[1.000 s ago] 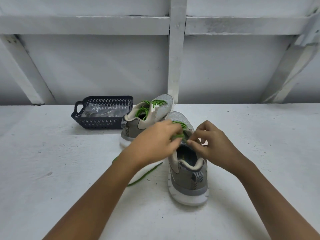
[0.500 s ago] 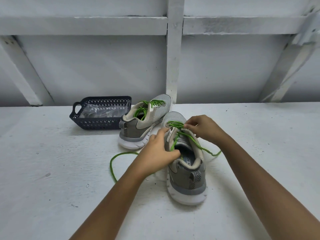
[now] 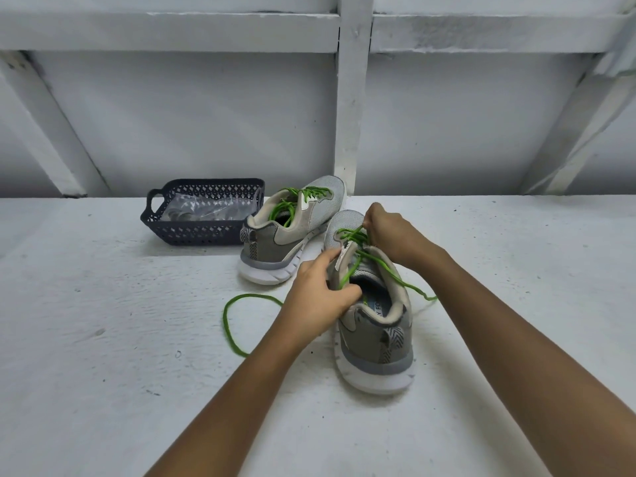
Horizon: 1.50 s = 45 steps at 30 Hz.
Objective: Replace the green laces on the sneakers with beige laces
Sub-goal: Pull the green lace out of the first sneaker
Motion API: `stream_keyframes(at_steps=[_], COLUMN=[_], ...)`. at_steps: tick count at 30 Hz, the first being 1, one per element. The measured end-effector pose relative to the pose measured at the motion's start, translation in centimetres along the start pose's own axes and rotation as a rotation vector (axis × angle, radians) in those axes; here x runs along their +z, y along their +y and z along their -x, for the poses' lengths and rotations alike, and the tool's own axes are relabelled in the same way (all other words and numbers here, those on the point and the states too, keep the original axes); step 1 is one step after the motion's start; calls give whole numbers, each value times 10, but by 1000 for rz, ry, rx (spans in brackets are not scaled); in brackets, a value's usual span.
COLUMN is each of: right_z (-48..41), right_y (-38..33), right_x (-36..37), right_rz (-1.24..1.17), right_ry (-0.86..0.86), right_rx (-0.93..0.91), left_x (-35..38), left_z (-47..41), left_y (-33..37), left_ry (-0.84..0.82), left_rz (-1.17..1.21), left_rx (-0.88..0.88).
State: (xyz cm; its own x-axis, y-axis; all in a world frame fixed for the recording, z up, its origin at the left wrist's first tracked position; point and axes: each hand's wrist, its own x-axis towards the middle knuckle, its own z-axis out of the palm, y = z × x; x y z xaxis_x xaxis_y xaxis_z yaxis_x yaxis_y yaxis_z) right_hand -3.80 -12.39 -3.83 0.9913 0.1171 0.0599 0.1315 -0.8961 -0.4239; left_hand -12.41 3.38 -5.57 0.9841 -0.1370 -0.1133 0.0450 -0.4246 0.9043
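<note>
White painted table, white beamed wall behind. Near sneaker stands mid-table, heel toward camera. Left grip is curled round its left collar side, holding it. Right grip pinches the green lace at the front eyelets. One lace end loops on the table left of the shoe, the other trails off its right side. Second sneaker sits just behind-left, laced in green. Dark basket beside it holds a clear plastic bag, contents unclear.
</note>
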Motion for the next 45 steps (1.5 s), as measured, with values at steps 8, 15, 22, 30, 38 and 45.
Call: stream_keyframes(at_steps=[8,15,22,30,38,45], right_z=[12,5,16,14,18,17], right_y=[20,25,20,18,22,18], right_x=[-11,-2,-5,-22,-19,-17], right_rz=[-637,-839,-685,-695,-782,-842], right_ry=[-177,-19,-10,106,-118,78], right_rx=[108,195,156,173,249,200], left_x=[6,6,7,7,8,7], left_z=[-1,-1,0,2,1,1], left_y=[-2,-6,-5,-4,-5,-5], left_ry=[44,58,59,69,72,69], left_rz=[52,36,34,28,42,42], left_rx=[10,20,25,25,21,17])
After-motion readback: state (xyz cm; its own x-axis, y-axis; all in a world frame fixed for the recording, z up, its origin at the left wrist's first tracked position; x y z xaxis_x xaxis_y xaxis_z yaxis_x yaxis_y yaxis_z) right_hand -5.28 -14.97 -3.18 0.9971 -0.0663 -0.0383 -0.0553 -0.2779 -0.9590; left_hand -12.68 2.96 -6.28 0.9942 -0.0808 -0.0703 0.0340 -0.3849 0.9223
